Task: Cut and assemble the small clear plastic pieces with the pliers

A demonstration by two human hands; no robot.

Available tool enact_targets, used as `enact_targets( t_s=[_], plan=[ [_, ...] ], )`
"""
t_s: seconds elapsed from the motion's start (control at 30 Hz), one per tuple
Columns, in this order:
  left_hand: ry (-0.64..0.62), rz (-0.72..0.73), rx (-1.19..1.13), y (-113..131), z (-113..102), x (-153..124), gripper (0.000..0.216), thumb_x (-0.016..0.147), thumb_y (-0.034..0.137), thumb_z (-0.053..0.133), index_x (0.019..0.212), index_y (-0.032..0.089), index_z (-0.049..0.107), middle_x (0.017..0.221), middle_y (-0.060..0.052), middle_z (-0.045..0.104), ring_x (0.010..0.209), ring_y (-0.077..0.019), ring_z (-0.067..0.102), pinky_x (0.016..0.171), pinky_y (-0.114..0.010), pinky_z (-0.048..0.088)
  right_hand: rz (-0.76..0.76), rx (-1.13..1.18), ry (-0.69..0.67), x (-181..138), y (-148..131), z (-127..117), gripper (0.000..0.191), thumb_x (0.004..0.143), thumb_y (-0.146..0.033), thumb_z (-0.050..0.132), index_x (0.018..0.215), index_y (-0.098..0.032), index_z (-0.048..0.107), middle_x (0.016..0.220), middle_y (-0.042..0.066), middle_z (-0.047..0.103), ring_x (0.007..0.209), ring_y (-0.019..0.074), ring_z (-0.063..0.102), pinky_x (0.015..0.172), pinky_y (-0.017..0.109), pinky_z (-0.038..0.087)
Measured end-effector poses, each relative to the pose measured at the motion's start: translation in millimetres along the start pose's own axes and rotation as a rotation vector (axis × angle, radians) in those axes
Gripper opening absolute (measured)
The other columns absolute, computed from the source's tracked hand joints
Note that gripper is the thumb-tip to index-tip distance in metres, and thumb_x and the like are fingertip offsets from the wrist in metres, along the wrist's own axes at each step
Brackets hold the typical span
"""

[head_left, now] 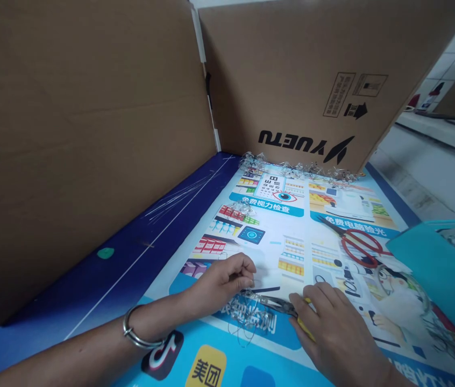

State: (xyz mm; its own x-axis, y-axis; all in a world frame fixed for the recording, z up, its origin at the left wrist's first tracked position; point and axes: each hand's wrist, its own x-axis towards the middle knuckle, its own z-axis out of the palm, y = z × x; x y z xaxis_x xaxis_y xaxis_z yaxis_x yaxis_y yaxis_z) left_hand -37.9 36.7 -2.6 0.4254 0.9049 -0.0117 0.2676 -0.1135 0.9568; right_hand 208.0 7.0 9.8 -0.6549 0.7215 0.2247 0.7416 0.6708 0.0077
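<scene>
My left hand (233, 277), with a metal bangle on its wrist, is closed in a pinch. Thin silvery wire shows at its fingertips. My right hand (330, 317) is wrapped round the yellow handles of a pair of pliers (278, 305). The plier jaws point left and meet the wire close to my left fingertips; whether they grip it I cannot tell. Just below the jaws, a tangled clump of bent thin wire (247, 316) lies on the printed sheet (284, 336).
Red-handled scissors (362, 247) lie to the right, beside a turquoise bag or cover (439, 279). More wire clumps (300, 171) line the foot of a cardboard panel (276, 80). A smaller clump (241, 208) and straight wires (179, 199) lie farther left.
</scene>
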Motion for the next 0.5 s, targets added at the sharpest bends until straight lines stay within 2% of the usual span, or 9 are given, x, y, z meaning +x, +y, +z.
enact_targets(
  t_s=[0.17,0.5],
  plan=[
    [-0.017,0.015,-0.036,1.6,0.1,-0.8,0.011,0.083,0.016,0.044,0.093,0.018,0.047,0.085,-0.002,0.059,0.079,-0.0129,0.055,0.068,-0.025,0.043,0.027,0.023,0.023,-5.6,2.2,2.6,0.025,0.082,-0.025,0.049,0.105,-0.021,0.055,0.094,0.008,0.055,0.092,0.0266,0.046,0.075,0.04,0.034],
    [-0.031,0.016,0.029,5.1,0.9,-4.6,0.009,0.081,0.02,0.051,0.089,0.017,0.052,0.081,-0.001,0.058,0.073,-0.0112,0.054,0.062,-0.021,0.042,0.058,0.018,0.045,-15.0,0.3,1.3,0.025,0.082,-0.028,0.049,0.104,-0.021,0.057,0.096,0.008,0.056,0.093,0.027,0.045,0.077,0.042,0.035]
  ],
)
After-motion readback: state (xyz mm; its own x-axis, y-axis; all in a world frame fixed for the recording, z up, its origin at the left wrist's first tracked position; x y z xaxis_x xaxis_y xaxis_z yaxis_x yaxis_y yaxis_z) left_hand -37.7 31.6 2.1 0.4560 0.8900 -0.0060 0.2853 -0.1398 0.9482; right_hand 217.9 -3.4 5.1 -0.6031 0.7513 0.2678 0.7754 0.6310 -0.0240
